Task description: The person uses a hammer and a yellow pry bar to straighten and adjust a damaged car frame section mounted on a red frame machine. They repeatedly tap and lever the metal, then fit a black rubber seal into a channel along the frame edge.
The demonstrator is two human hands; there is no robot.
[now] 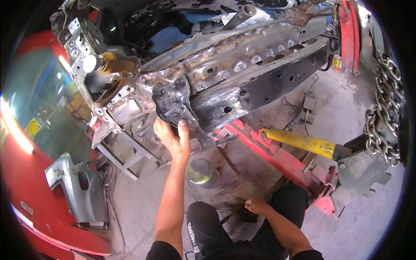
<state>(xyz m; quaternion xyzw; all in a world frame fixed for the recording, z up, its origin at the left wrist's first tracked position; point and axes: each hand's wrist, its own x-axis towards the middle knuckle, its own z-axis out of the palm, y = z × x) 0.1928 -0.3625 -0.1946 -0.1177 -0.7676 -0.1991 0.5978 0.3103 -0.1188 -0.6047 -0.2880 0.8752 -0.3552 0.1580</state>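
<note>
My left hand point(174, 141) grips the lower edge of a black metal bracket point(172, 96), thumb on the near face and the other fingers partly hidden behind it. That bracket lies against the left end of a long black bumper beam point(264, 89), whose paint is scraped to bare metal near it. Behind runs a bare, dented steel panel point(216, 65) of a stripped car front. Low by my right knee, my right hand point(258, 206) is closed. A thin brown handle point(232, 214) and a dark block meet just beside it; what the fingers hold is hard to make out.
A round can point(199, 171) stands on the floor below the bracket. To the right are a red frame arm point(273, 151), a yellow cylinder point(303, 143) and hanging chains point(383, 104). A silver fender point(81, 190) leans by a red car door point(39, 212) at left.
</note>
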